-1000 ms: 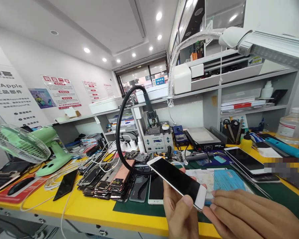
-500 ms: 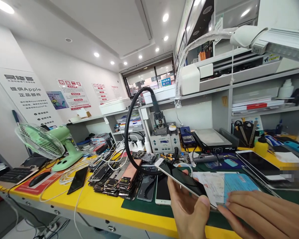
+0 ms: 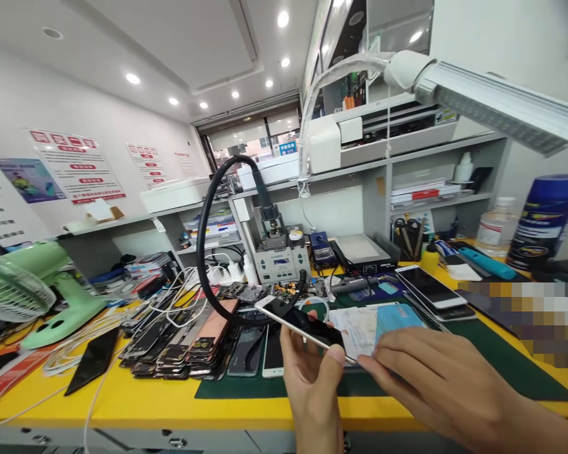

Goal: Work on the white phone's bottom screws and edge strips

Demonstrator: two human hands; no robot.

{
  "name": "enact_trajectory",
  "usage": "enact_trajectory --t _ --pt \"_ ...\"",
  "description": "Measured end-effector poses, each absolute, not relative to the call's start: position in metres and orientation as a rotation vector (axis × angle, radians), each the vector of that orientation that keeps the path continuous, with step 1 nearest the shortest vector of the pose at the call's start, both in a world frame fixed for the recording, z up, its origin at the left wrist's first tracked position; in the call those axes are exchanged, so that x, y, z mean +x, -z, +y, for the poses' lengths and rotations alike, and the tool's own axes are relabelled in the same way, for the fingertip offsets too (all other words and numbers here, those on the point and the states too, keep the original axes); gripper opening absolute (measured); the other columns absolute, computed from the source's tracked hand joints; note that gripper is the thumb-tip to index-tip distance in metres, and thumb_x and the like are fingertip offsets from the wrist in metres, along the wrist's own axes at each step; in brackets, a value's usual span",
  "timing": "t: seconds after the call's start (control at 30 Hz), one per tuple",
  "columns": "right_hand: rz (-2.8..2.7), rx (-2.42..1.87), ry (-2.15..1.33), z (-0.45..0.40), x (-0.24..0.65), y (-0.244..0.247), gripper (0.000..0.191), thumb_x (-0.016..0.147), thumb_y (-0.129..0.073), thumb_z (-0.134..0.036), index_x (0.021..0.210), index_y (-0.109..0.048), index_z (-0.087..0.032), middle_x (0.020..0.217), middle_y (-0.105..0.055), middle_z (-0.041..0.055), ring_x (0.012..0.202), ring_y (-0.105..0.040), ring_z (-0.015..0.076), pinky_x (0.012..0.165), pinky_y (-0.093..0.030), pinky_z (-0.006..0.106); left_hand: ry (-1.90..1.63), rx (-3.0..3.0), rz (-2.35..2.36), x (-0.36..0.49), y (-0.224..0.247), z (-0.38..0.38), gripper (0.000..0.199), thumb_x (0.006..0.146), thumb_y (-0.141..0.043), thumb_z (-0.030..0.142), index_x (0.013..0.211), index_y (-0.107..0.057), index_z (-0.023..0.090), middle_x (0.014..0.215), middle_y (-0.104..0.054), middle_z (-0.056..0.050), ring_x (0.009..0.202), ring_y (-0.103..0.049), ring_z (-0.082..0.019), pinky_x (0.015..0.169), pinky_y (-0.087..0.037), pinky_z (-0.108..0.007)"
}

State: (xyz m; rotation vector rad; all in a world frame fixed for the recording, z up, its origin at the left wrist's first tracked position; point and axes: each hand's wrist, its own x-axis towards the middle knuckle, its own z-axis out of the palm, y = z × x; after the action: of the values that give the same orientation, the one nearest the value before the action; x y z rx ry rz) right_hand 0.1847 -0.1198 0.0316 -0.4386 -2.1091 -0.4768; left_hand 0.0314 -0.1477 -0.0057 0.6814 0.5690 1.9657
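My left hand (image 3: 312,372) is closed round a smartphone (image 3: 307,328) with a white frame and a dark screen. The phone is tilted, its far end raised to the left and its lower end by my right hand (image 3: 439,372). That hand is bent with the fingers close together, thumb tip at the phone's lower corner; whatever lies between the fingertips is hidden. Beneath and behind the hands are a blue and white printed packet (image 3: 397,318) and a green mat (image 3: 492,353). Another white-edged phone (image 3: 273,353) lies just left of my left hand.
Stacks of phone parts (image 3: 208,343) and a dark phone (image 3: 94,359) lie left, beside white cables and a green fan (image 3: 61,296). A rework station (image 3: 281,261) with a looping black hose (image 3: 202,233) stands behind. A white phone (image 3: 430,287) and a spray can (image 3: 543,221) are right.
The view has swung right, so the scene sits further left and the spray can and bottle now show. Both hands keep about the same hold at the phone.
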Motion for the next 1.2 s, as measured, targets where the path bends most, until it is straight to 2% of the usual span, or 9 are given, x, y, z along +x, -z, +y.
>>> enact_trajectory --t 0.17,0.3,0.5,0.53,0.67,0.77,0.9,1.03,1.2 --pt "-2.166 -0.447 0.489 -0.124 0.184 -0.036 0.013 0.092 -0.062 -0.013 0.080 -0.063 -0.018 0.069 -0.065 0.0010 0.068 -0.065 0.0153 0.067 -0.050 0.029 -1.874 0.606 0.533 0.029 0.004 -0.150 0.055 0.078 -0.076 0.021 0.129 -0.057 0.030 0.127 -0.062 -0.008 0.113 -0.062 -0.026 0.103 -0.046 -0.044" --pt "-2.157 -0.438 0.439 -0.125 0.184 -0.037 0.011 0.091 -0.063 -0.013 0.081 -0.063 -0.017 0.070 -0.066 0.0010 0.068 -0.064 0.0152 0.066 -0.048 0.030 -1.847 0.578 0.530 0.026 0.003 -0.151 0.054 0.078 -0.075 0.022 0.128 -0.058 0.030 0.122 -0.065 -0.007 0.113 -0.062 -0.026 0.108 -0.041 -0.045" --pt "-2.147 -0.446 0.386 -0.129 0.185 -0.037 0.004 0.088 -0.067 -0.012 0.086 -0.064 -0.014 0.077 -0.069 0.0020 0.074 -0.064 0.0152 0.068 -0.047 0.031 -1.790 0.595 0.515 0.026 0.000 -0.153 0.041 0.079 -0.073 0.025 0.118 -0.063 0.020 0.113 -0.068 -0.013 0.111 -0.062 -0.027 0.106 -0.043 -0.045" --pt "-2.133 -0.455 0.403 -0.130 0.185 -0.038 0.003 0.088 -0.068 -0.015 0.089 -0.065 -0.014 0.081 -0.070 0.0028 0.078 -0.065 0.0157 0.070 -0.048 0.031 -1.792 0.595 0.507 0.027 0.001 -0.152 0.042 0.079 -0.073 0.024 0.119 -0.063 0.020 0.115 -0.067 -0.012 0.111 -0.062 -0.027 0.106 -0.043 -0.045" --pt "-2.116 -0.478 0.454 -0.131 0.182 -0.037 0.017 0.090 -0.068 -0.023 0.102 -0.067 -0.011 0.096 -0.072 0.0075 0.096 -0.066 0.0209 0.078 -0.051 0.033 -1.845 0.621 0.514 0.031 0.005 -0.150 0.057 0.080 -0.074 0.022 0.131 -0.053 0.030 0.127 -0.062 -0.008 0.116 -0.060 -0.026 0.105 -0.044 -0.042" --pt "-2.150 -0.400 0.443 -0.127 0.178 -0.031 0.012 0.091 -0.065 -0.015 0.101 -0.066 -0.010 0.093 -0.071 0.0083 0.093 -0.066 0.0231 0.079 -0.055 0.036 -1.910 0.675 0.576 0.034 0.009 -0.148 0.067 0.078 -0.077 0.022 0.136 -0.046 0.033 0.134 -0.057 -0.008 0.120 -0.058 -0.025 0.102 -0.045 -0.038" --pt "-2.189 -0.334 0.492 -0.118 0.174 -0.019 0.012 0.091 -0.057 -0.005 0.099 -0.065 -0.008 0.093 -0.071 0.0096 0.090 -0.067 0.0236 0.082 -0.057 0.039 -1.995 0.750 0.630 0.036 0.012 -0.146 0.071 0.074 -0.082 0.022 0.135 -0.045 0.031 0.131 -0.057 -0.010 0.117 -0.060 -0.025 0.097 -0.049 -0.035" --pt "-2.190 -0.373 0.394 -0.114 0.173 -0.013 0.014 0.093 -0.056 -0.007 0.104 -0.064 -0.010 0.094 -0.071 0.0096 0.091 -0.067 0.0227 0.081 -0.057 0.037 -2.063 0.713 0.658 0.038 0.012 -0.145 0.077 0.071 -0.084 0.024 0.136 -0.043 0.030 0.133 -0.056 -0.012 0.126 -0.054 -0.028 0.098 -0.049 -0.036" --pt "-2.118 -0.398 0.316 -0.114 0.169 -0.015 0.015 0.092 -0.059 -0.008 0.106 -0.063 -0.012 0.092 -0.071 0.0093 0.087 -0.067 0.0216 0.071 -0.055 0.034 -2.072 0.636 0.711 0.036 0.015 -0.142 0.077 0.072 -0.084 0.025 0.136 -0.042 0.030 0.127 -0.058 -0.011 0.115 -0.061 -0.026 0.092 -0.051 -0.034"
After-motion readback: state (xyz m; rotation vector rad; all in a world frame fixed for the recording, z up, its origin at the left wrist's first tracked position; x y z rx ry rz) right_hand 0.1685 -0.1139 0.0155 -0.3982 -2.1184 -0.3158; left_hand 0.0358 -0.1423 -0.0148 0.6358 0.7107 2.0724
